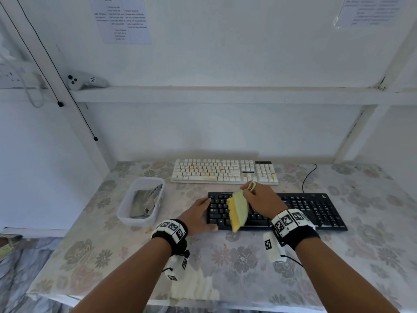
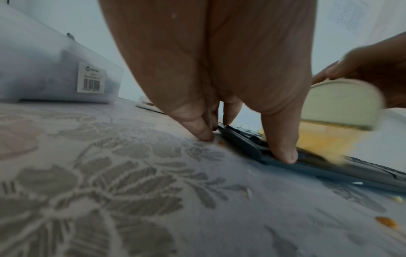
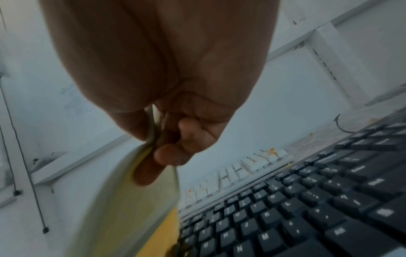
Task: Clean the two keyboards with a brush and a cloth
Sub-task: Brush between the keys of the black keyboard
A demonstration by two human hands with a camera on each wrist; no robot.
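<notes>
Black keyboard [image 1: 293, 210] lies nearest the person on the flowered table cover [image 1: 225, 256]; white keyboard [image 1: 223, 171] sits just behind it, parallel, orange specks on its keys. Right hand [image 1: 259, 201] over the black keyboard's left-middle keys, fingers and thumb curled round the handle of a pale green brush [image 1: 239, 207]; its yellow bristles [image 1: 232, 216] point left and down onto the keys. Brush blurred in both wrist views. Left hand [image 1: 198, 216] at the black keyboard's left end, fingers straight and spread: thumb tip [image 2: 284, 155] pressing on the front-left corner, another fingertip [image 2: 205, 134] down on the table cover just beside the edge. Cloth [image 1: 144, 203] lies crumpled in a clear plastic tub [image 1: 123, 214], left of the black keyboard and apart from it. Orange crumbs [image 2: 386, 222] scattered on the cover near the keyboard's front.
</notes>
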